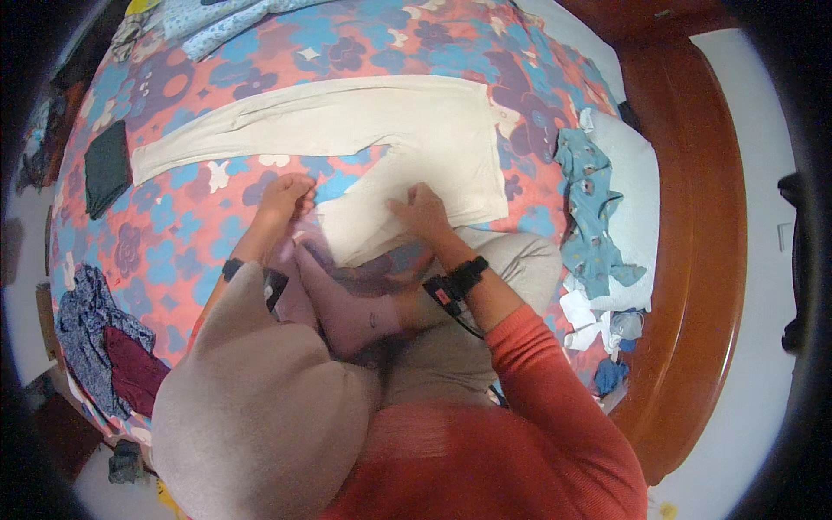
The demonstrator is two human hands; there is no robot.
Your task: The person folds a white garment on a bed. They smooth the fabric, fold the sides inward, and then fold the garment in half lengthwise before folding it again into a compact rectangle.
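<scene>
A pair of cream trousers (pixel 442 123) lies spread on a floral bedspread (pixel 214 84). Its waist end is at the right. One leg stretches far left; the other angles down toward my lap. My right hand (pixel 420 209) is over this nearer leg, thumb and fingers apart, with no cloth visibly gripped. Just left of the nearer leg's hem, my left hand (pixel 290 197) hovers with curled fingers. Whether those fingertips touch the hem is hard to see. My crossed legs, with a mauve sock (pixel 351 299), are below the cloth.
A folded dark green cloth (pixel 107 169) sits at the left. Dark patterned and maroon clothes (pixel 123 351) lie lower left. At the right are a teal printed garment (pixel 588 208), a white pad (pixel 630 169) and small crumpled items (pixel 585 318), beside a wooden bed edge (pixel 695 260).
</scene>
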